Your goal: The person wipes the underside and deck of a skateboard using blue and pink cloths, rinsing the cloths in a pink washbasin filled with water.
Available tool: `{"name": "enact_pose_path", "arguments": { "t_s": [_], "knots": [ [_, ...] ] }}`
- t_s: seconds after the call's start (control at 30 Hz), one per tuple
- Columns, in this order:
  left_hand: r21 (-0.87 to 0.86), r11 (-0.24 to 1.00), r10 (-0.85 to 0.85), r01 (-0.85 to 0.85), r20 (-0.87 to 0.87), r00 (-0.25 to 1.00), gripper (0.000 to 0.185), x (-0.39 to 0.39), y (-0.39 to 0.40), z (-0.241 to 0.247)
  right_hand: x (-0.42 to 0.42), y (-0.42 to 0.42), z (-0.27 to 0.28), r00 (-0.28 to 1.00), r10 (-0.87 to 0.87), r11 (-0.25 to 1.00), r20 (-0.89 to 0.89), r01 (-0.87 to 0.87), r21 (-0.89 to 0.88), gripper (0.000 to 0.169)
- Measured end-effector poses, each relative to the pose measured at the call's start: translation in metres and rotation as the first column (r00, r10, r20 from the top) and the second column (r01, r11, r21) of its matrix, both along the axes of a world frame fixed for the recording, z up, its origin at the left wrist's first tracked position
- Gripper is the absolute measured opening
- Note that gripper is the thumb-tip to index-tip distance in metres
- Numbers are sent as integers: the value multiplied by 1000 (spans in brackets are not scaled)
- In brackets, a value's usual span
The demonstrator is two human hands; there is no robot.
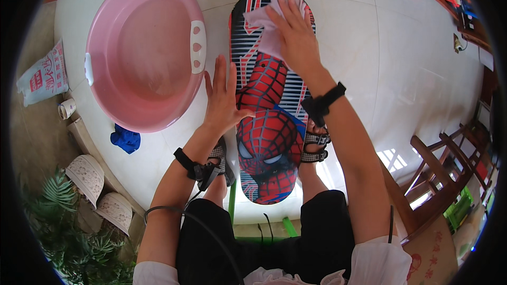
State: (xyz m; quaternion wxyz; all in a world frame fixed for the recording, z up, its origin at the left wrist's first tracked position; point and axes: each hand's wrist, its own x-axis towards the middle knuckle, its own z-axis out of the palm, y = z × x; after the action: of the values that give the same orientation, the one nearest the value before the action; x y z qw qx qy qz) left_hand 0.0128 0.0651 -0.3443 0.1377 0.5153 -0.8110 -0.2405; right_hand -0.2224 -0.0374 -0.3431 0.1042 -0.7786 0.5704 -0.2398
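Observation:
A skateboard deck (pixel 263 95) with a Spider-Man picture lies between my feet, its long side pointing away from me. Near its far end, my right hand (pixel 295 35) presses a pale pink cloth (pixel 273 41) flat against the printed surface. The cloth spreads out past my fingertips and under the palm. My left hand (pixel 223 97) rests at the deck's left edge, fingers spread and pointing away, thumb reaching over the picture. It holds nothing. Both wrists wear black straps with small devices.
A pink plastic basin (pixel 107 99) with white handles stands left of the deck on pale floor tiles. Beside it lie a blue cloth (pixel 126 138) and a printed plastic bag (pixel 45 75). Plants (pixel 87 245) fill the lower left; a wooden chair (pixel 439 170) stands right.

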Motion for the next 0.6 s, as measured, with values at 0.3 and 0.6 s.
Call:
{"name": "enact_pose_path", "arguments": {
  "t_s": [0.3,0.6],
  "knots": [
    [51,999,-5,3,40,999,140,7,15,-2,-1,-57,-13,995,-103,988,11,104,-114,58],
    [-21,999,44,-44,9,999,135,3,8,-3,34,5,-3,934,357,933,-14,-356,58,70]
  ]
}}
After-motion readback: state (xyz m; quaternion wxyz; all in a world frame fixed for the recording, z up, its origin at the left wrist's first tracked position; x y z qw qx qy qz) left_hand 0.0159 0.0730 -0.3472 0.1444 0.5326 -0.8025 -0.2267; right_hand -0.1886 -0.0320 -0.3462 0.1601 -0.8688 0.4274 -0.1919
